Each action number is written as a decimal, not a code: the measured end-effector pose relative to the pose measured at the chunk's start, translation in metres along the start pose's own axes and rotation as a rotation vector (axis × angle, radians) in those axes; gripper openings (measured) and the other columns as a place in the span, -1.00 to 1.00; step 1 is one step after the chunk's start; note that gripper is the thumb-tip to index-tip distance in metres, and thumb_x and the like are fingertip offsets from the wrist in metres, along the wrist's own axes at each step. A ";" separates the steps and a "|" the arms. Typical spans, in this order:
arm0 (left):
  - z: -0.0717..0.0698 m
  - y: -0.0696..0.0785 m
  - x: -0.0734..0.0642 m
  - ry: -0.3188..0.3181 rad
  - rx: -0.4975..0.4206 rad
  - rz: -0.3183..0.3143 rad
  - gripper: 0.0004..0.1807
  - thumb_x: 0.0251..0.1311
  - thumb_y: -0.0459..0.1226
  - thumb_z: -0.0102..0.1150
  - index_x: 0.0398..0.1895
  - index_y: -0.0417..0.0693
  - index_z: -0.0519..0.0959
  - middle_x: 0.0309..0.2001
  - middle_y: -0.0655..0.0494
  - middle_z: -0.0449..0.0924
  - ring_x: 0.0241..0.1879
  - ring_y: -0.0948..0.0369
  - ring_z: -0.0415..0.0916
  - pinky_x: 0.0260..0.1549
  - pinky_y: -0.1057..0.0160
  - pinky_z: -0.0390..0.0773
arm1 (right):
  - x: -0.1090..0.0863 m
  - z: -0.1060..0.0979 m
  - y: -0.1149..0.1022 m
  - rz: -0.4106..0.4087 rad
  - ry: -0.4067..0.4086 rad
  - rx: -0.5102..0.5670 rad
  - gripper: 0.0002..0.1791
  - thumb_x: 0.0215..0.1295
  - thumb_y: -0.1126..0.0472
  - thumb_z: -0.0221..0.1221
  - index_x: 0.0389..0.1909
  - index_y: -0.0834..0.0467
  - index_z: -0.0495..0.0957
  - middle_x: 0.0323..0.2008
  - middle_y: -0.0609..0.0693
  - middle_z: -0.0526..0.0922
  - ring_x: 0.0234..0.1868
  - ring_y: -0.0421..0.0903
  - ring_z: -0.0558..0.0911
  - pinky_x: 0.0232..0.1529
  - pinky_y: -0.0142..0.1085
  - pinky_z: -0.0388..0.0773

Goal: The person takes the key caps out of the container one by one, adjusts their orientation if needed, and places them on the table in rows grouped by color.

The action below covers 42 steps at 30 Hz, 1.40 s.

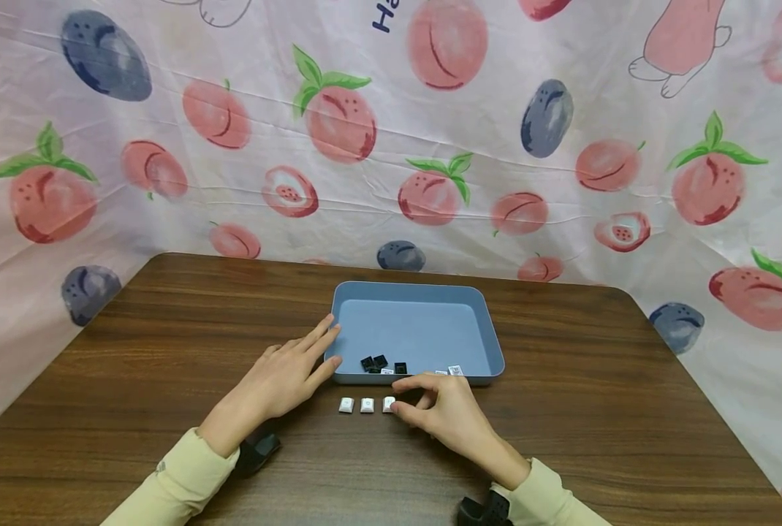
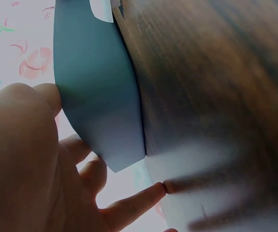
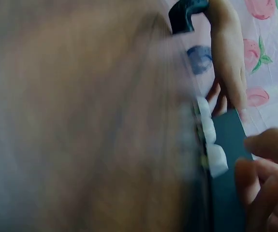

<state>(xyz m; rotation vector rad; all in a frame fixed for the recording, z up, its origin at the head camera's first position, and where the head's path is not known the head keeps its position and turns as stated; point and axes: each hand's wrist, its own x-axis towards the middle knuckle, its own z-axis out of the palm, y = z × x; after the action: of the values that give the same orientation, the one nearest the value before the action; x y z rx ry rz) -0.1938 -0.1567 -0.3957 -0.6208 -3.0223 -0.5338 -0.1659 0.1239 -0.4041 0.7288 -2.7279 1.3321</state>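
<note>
Three white keycaps sit in a row on the table: the left one (image 1: 346, 405), the middle one (image 1: 367, 405) and the right one (image 1: 388, 403). My right hand (image 1: 446, 413) is beside the right keycap, its thumb tip close to it and its index finger apart from the thumb. In the right wrist view a gap shows between the fingertips and the nearest keycap (image 3: 217, 160). With fingers stretched out, my left hand (image 1: 282, 383) rests along the left end of the blue tray (image 1: 414, 321). The left wrist view shows its fingers at the tray wall (image 2: 97, 87).
Inside the tray, by its near wall, lie several small black keycaps (image 1: 380, 361) and a few white ones (image 1: 455, 370). The wooden table (image 1: 582, 409) ends at a fruit-print cloth (image 1: 457, 124). Black straps (image 1: 256, 453) circle both wrists.
</note>
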 end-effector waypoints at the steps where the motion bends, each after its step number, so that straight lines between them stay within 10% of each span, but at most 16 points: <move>1: 0.001 0.000 0.000 0.001 0.001 0.003 -0.31 0.58 0.13 -0.21 0.63 0.06 0.13 0.65 0.07 -0.02 0.37 -0.32 0.35 0.25 -0.42 0.29 | 0.000 -0.002 -0.001 0.006 -0.003 0.006 -0.75 0.24 0.14 0.43 -0.08 0.11 0.78 -0.55 -0.12 0.70 -0.72 -0.38 0.51 -0.66 -0.41 0.42; 8: 0.003 0.000 -0.001 0.002 -0.002 0.015 -0.32 0.59 0.11 -0.19 0.63 0.04 0.13 0.65 0.05 -0.01 0.38 -0.30 0.34 0.25 -0.42 0.29 | 0.006 -0.024 0.002 0.049 0.049 0.011 -0.73 0.27 0.12 0.41 -0.05 0.10 0.77 -0.69 -0.06 0.65 -0.66 -0.26 0.55 -0.62 -0.43 0.33; 16: 0.001 0.001 -0.001 -0.008 -0.019 0.030 -0.30 0.59 0.14 -0.24 0.63 0.02 0.12 0.65 0.02 -0.03 0.40 -0.28 0.33 0.26 -0.41 0.30 | 0.014 -0.046 0.017 0.106 0.152 0.015 -0.75 0.26 0.10 0.42 -0.08 0.08 0.79 -0.35 -0.05 0.80 -0.47 -0.24 0.62 -0.56 -0.39 0.43; 24: 0.000 0.001 -0.001 -0.004 -0.024 0.036 -0.32 0.60 0.09 -0.20 0.63 0.01 0.14 0.64 0.01 -0.02 0.40 -0.28 0.33 0.25 -0.39 0.32 | 0.023 -0.060 0.031 0.166 0.089 -0.026 -0.71 0.27 0.11 0.41 -0.03 0.11 0.77 -0.15 -0.04 0.82 -0.23 -0.15 0.74 -0.33 -0.35 0.61; 42: -0.001 0.004 -0.002 -0.017 -0.036 0.047 -0.32 0.59 0.13 -0.23 0.63 0.05 0.12 0.65 0.04 -0.05 0.43 -0.27 0.29 0.25 -0.42 0.30 | 0.029 -0.067 0.031 0.303 -0.051 -0.293 -0.82 0.12 0.05 0.49 -0.37 0.07 0.78 -0.45 -0.17 0.72 -0.34 -0.24 0.55 -0.32 -0.33 0.50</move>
<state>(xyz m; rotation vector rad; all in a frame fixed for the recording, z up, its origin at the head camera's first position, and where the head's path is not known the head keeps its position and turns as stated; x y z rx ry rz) -0.1904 -0.1544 -0.3940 -0.6999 -3.0117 -0.5857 -0.2173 0.1788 -0.3785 0.3432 -3.0738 0.9220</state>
